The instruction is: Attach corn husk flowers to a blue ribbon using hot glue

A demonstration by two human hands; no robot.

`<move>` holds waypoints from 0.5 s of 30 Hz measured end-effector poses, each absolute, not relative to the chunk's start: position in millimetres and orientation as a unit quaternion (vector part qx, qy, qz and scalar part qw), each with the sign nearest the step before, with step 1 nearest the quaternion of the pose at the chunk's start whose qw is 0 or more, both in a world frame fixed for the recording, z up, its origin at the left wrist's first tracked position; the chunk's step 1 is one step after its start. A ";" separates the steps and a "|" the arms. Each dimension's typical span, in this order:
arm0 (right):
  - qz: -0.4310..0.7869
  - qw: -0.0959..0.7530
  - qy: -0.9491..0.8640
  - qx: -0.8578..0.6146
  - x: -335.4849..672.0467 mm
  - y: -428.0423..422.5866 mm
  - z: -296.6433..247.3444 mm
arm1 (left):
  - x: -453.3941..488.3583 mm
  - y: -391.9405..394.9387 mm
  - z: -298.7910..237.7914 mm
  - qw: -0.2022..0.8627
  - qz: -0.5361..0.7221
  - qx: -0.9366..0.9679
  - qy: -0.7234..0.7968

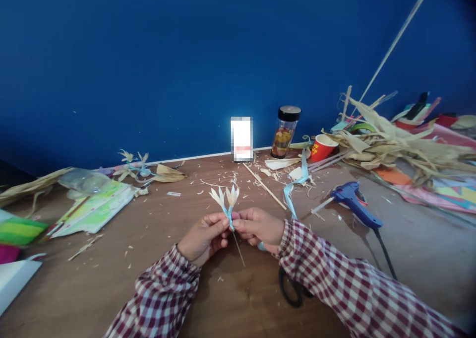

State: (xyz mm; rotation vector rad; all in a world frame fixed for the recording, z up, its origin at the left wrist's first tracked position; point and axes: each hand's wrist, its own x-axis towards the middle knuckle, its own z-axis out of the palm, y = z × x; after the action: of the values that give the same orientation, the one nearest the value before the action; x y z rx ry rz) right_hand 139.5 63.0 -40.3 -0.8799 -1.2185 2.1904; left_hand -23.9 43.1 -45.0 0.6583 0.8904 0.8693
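Note:
Between my two hands stands a small handmade flower [227,204] with pale, pointed husk petals, its base wrapped in light blue ribbon. A thin stem [239,248] sticks out below, slanting down to the right. My left hand [208,234] pinches the wrapped base from the left. From the other side my right hand [260,228] grips the same base with thumb and fingers, its palm side hidden. Beyond the right hand a loose length of light blue ribbon [288,194] trails across the table. Black scissor handles [292,288] show partly under my right forearm.
A blue glue gun [353,204] lies at right, its cord running forward. Dry corn husks [401,139] heap behind it, near a red paper cup [323,148] and a bottle [285,132]. A lit screen [242,138] leans at the wall. Painted paper [96,209] lies left; scraps litter the table.

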 end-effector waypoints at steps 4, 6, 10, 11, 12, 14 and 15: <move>0.711 0.248 -0.519 -0.404 139.1 63.9 -47.7 | -20.8 43.6 -42.5 0.733 0.399 0.334 0.438; 0.676 0.246 -0.544 -0.432 138.8 64.8 -51.1 | -19.5 44.2 -42.3 0.713 0.393 0.348 0.464; 0.627 0.240 -0.584 -0.456 138.2 65.9 -53.9 | -19.1 45.0 -44.4 0.673 0.386 0.372 0.510; 0.619 0.239 -0.591 -0.459 138.1 65.9 -54.0 | -19.5 45.2 -44.9 0.664 0.384 0.378 0.518; 0.613 0.239 -0.596 -0.460 137.9 66.0 -54.0 | -19.9 45.4 -45.4 0.658 0.381 0.384 0.524; 0.608 0.242 -0.599 -0.462 137.2 65.7 -53.3 | -21.1 45.7 -45.9 0.648 0.375 0.396 0.532; 0.611 0.243 -0.595 -0.462 136.7 65.5 -52.4 | -21.7 45.8 -45.8 0.645 0.372 0.399 0.534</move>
State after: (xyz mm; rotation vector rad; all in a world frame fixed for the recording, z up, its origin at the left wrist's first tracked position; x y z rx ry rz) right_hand 136.7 65.5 -52.4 -1.2639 -1.6260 1.6696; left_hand -21.7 45.8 -45.8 0.9092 1.2163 0.8477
